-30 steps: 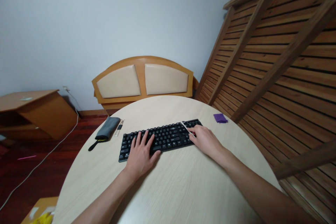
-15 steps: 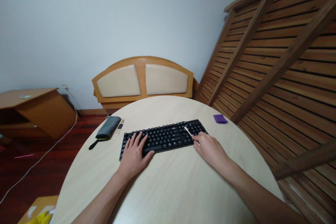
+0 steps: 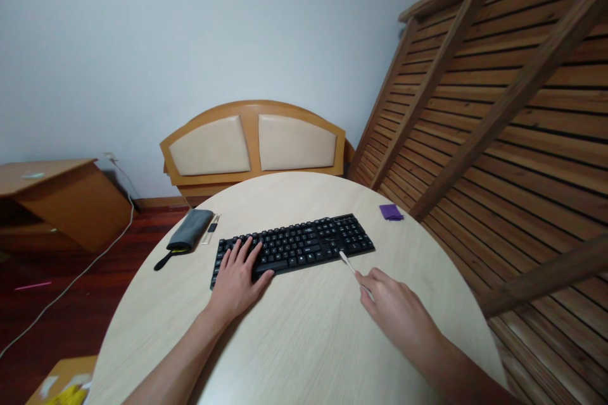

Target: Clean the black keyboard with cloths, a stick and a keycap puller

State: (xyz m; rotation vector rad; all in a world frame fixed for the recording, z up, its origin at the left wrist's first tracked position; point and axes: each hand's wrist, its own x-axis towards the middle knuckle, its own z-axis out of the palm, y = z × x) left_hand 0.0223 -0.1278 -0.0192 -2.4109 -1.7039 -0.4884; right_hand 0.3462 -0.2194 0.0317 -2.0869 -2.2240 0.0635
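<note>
A black keyboard (image 3: 304, 242) lies slightly askew on the round, pale wooden table (image 3: 304, 342). My left hand (image 3: 237, 275) rests over its left end, fingers spread across the keys and thumb near the front edge. My right hand (image 3: 396, 304) is just in front of the keyboard's right part. Pinched in it is a thin white cotton swab (image 3: 350, 266), whose tip is at the front edge below the arrow keys. Whether the tip touches the keyboard, I cannot tell.
A grey pouch (image 3: 192, 230) with a black strap lies at the table's left, beside thin sticks with a black band (image 3: 212, 228). A folded purple cloth (image 3: 391, 212) sits at the right. Beyond stand a padded headboard (image 3: 254, 139) and leaning wooden slats (image 3: 475, 107).
My right hand has drawn back toward me, bringing the swab's tip from among the keys to the keyboard's front edge. My left hand stays on the keys. The view has shifted slightly.
</note>
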